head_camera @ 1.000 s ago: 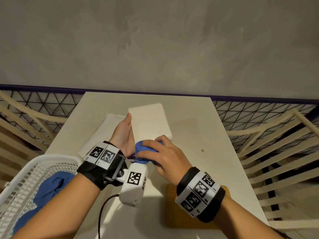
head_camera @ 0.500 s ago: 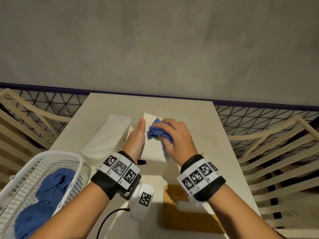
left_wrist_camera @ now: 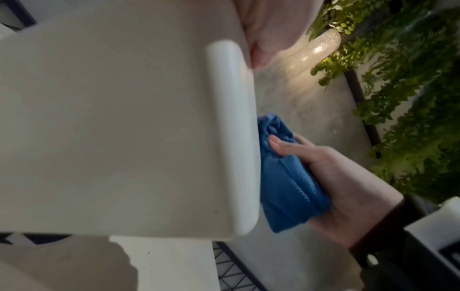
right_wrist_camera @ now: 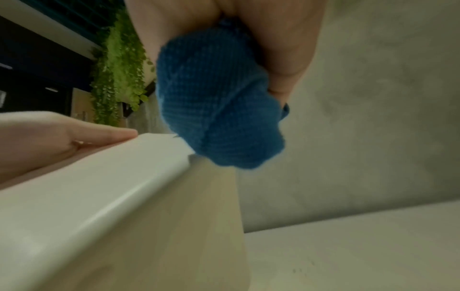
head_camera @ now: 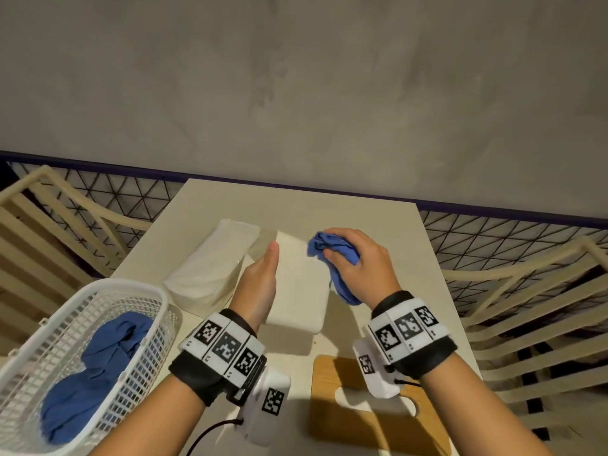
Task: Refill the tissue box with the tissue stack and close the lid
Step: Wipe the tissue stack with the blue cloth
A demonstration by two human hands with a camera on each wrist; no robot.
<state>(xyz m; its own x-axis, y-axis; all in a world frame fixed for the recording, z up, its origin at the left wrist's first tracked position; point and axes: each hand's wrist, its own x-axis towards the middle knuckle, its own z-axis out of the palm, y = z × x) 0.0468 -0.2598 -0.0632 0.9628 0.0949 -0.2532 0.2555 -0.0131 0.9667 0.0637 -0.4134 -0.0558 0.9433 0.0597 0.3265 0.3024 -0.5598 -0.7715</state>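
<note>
A white tissue box (head_camera: 297, 291) with no lid stands mid-table. My left hand (head_camera: 260, 278) lies flat against its left side, fingers straight, the thumb along the top edge. My right hand (head_camera: 358, 264) grips a bunched blue cloth (head_camera: 332, 248) and presses it on the box's far right edge. The left wrist view shows that cloth (left_wrist_camera: 286, 181) against the box wall (left_wrist_camera: 124, 137). The right wrist view shows the cloth (right_wrist_camera: 214, 118) over the box rim (right_wrist_camera: 99, 196). A wrapped tissue stack (head_camera: 210, 268) lies just left of the box. The wooden lid (head_camera: 332, 419) with its slot lies near me, right.
A white plastic basket (head_camera: 82, 291) holding blue cloths sits at the table's near left corner. The beige table (head_camera: 378, 218) ends at a grey wall behind. Slatted wooden rails and black netting flank both sides.
My right hand has carried the blue cloth from the box's near end along it to its far right edge. My left hand stays against the box's left side.
</note>
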